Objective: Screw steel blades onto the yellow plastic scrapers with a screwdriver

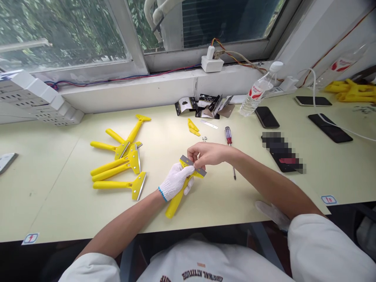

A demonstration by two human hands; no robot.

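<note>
My left hand [176,181], in a white glove with a blue cuff edge, is wrapped round a yellow scraper [175,202] whose handle points down toward the front edge. A flat grey blade [201,171] lies across the scraper's head. My bare right hand [210,154] is bent over the blade, with thumb and fingertips pressed together on it; whether a small part is between them is hidden. Just beyond are small metal pieces [205,138], yellow plastic parts [193,127] and a loose blade [209,124]. A screwdriver [228,135] lies right of them, partly behind my right wrist.
Several yellow scrapers [113,167] lie at the left. Black blade packets [205,106], a water bottle [256,92] and a phone [267,117] stand or lie toward the back right. White boxes [41,98] are stacked at back left.
</note>
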